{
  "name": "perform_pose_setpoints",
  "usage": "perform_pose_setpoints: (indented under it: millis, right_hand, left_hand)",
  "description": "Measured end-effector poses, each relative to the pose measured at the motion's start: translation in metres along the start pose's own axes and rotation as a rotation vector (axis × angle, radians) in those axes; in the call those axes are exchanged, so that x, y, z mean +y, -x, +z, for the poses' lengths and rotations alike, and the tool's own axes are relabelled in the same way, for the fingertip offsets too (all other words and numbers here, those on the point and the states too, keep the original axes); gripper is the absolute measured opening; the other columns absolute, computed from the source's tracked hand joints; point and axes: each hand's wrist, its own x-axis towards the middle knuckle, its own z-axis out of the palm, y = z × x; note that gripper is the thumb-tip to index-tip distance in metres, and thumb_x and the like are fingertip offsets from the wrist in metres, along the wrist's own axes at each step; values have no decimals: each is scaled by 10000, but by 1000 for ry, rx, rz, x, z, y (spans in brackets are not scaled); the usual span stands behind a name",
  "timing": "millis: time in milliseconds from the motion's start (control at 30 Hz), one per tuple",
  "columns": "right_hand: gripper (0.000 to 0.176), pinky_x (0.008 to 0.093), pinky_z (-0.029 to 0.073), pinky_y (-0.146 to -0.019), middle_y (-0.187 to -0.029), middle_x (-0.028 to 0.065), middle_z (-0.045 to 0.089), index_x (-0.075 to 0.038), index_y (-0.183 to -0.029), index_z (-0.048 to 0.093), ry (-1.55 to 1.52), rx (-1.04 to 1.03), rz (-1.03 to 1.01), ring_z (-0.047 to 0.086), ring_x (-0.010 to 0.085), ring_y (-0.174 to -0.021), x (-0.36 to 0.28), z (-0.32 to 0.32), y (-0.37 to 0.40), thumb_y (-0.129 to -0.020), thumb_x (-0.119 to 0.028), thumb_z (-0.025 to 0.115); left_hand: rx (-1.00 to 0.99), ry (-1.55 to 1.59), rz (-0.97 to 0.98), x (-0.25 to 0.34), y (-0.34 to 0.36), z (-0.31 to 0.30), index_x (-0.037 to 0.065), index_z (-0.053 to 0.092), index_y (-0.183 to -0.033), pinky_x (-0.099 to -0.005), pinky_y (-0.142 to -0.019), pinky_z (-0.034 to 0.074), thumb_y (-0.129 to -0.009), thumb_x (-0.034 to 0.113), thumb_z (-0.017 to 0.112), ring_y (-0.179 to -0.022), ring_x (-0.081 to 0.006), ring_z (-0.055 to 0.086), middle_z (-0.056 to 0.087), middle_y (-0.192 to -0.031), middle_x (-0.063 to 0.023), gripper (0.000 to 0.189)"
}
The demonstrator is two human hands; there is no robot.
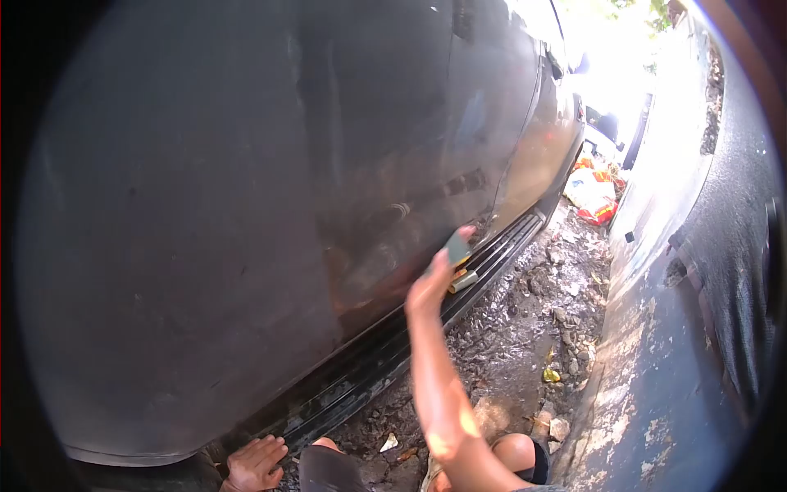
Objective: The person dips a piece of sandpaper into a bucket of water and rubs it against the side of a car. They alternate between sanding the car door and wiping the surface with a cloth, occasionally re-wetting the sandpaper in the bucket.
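- The ground (508,344) is wet, dark dirt packed with small stones, a strip running from near to far between a car (246,205) on the left and a peeling wall (656,369) on the right.
- Red and white bags (592,197) lie at the far end.
- A yellow scrap (551,375) lies by the wall's foot.
- A pale stone (559,428) sits near, on the right.
- A white scrap (388,443) lies near.
- The left hand (254,463) rests on the dirt, near left, fingers spread.

The right hand (434,283) is blurred, and the small green thing (457,246) it holds is too unclear to name. The bottom edge cuts off the left hand (254,463).
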Motion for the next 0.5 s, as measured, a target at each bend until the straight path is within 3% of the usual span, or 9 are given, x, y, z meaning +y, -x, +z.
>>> perform_pose_setpoints:
  millis: [33,67,100,167,233,267,400,433,500]
  right_hand:
    - [719,430,-32,-1270,-1702,201,-42,-1,-1621,-3,172,166,-330,-48,271,-1580,-73,81,58,-1094,-410,267]
    - [750,463,-44,-1264,-1703,207,-28,-19,-1626,-20,419,30,-609,-53,319,-1579,-66,95,96,-1078,-451,257]
    - [764,490,-64,-1257,-1703,203,-35,-30,-1630,-7,455,-97,-654,-81,358,-1571,-63,106,133,-1066,-482,242]
    - [753,493,-48,-1257,-1699,224,-25,-8,-1627,33,450,-167,-662,-67,369,-1572,-56,80,117,-1073,-472,244]
    - [695,450,9,-1271,-1697,232,21,16,-1619,93,336,65,-583,0,345,-1580,-48,49,47,-1094,-411,250]
    - [749,360,50,-1276,-1705,175,78,19,-1618,96,-314,77,23,70,235,-1580,-46,24,17,-1075,-430,349]
    - [796,432,-14,-1271,-1699,221,-37,-28,-1628,-21,77,161,-244,-44,291,-1582,-69,84,80,-1077,-519,278]
    - [807,462,-51,-1263,-1700,216,-55,-39,-1627,-49,364,-10,-593,-71,343,-1577,-46,91,117,-1063,-526,262]
    - [826,475,-39,-1263,-1705,201,-45,-22,-1630,12,380,-136,-519,-77,339,-1577,-32,85,144,-1053,-557,262]
  left_hand:
    - [5,2,-2,0,-1,0,130,748,-1108,-420,-973,559,-644,198,780,-1139,-254,700,735,-1217,-60,470]
    - [12,5,-6,1,-2,-1,130,749,-1105,-420,-972,559,-642,198,783,-1139,-255,700,736,-1215,-59,468]
    - [13,7,-7,2,-3,-1,131,750,-1101,-420,-972,559,-641,198,785,-1139,-256,699,736,-1213,-59,467]
    - [-21,21,-25,1,0,0,132,750,-1101,-421,-970,560,-641,197,785,-1137,-257,700,736,-1212,-60,466]
    - [-50,30,-54,-1,-3,0,133,749,-1101,-423,-967,560,-642,195,784,-1135,-259,701,736,-1211,-62,464]
    - [-34,24,-43,1,-5,-2,130,750,-1097,-424,-968,559,-638,192,785,-1135,-261,701,737,-1207,-65,464]
    - [-4,23,-30,1,-2,0,117,748,-1093,-431,-967,559,-635,199,784,-1132,-273,702,742,-1189,-77,466]
    - [-12,25,-21,2,-3,0,117,748,-1093,-431,-967,559,-635,199,784,-1132,-273,702,742,-1189,-77,466]
    - [-54,57,-70,5,-5,-5,107,747,-1086,-440,-958,563,-645,220,776,-1121,-287,706,743,-1183,-92,456]
